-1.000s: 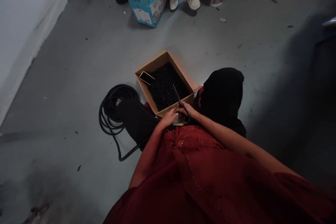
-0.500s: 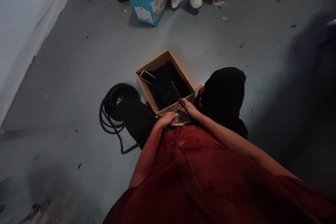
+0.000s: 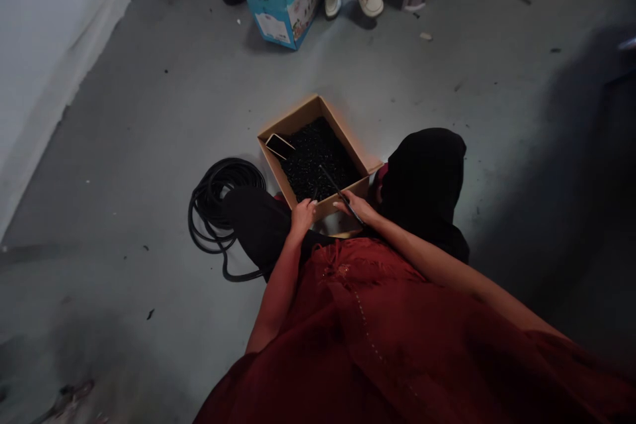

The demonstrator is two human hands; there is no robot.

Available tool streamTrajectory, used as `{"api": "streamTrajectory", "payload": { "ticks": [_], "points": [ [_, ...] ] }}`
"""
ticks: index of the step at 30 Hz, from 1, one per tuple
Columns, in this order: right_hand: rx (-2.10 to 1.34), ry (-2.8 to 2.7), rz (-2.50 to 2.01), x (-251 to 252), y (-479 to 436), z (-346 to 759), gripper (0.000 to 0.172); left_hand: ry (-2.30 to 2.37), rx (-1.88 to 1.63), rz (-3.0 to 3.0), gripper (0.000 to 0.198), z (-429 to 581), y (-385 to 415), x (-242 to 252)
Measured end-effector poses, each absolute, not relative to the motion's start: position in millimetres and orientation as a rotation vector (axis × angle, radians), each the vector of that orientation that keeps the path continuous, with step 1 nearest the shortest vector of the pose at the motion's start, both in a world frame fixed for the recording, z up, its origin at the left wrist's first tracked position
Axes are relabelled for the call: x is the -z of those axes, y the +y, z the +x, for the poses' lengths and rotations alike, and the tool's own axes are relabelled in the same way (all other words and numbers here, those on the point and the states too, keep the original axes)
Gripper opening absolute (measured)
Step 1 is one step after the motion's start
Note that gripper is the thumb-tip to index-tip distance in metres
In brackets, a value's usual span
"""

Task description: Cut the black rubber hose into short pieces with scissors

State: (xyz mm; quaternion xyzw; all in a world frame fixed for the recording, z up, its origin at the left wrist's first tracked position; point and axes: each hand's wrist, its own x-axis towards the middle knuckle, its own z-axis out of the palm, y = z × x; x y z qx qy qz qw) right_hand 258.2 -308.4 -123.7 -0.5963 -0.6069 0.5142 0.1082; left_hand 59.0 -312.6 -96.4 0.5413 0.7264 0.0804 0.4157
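Currently right hand [image 3: 362, 207] holding one dark tool [image 3: 331, 180] | left hand [image 3: 303, 215], grip unclear, at one carton [image 3: 289, 124] | one coil [image 3: 205, 193]

left hand [image 3: 304, 214] moved away from right hand [image 3: 360, 207] to the cardboard box's [image 3: 293, 122] near rim, slim dark tool's [image 3: 334, 184] tip shifted slightly left, black hose's [image 3: 241, 279] loose bend nearer its coil [image 3: 211, 192]

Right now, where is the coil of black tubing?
In the head view, the coil of black tubing lies on the floor left of the open cardboard box, partly hidden by the person's left knee.
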Motion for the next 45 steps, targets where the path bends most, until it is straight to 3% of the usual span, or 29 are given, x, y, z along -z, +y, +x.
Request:
{"api": "streamTrajectory", "payload": {
  "ticks": [8,35,45],
  "points": [
    [-1.609,-2.071,-1.675,114.7,-316.3,250.8,0.051,1.887,-0.164,1.455,0.029,54.6,-311.4,98.4],
    [-1.671,-2.261,-1.644,105.8,-317.4,250.5,0.051,1.815,0.203,1.834,0.033,72.8,-322.2,84.7],
    [-1.618,-2.293,-1.713,100.9,-314.1,248.9,0.035,1.824,0.251,1.873,0.032,75.4,-322.1,78.2]
  ]
}}
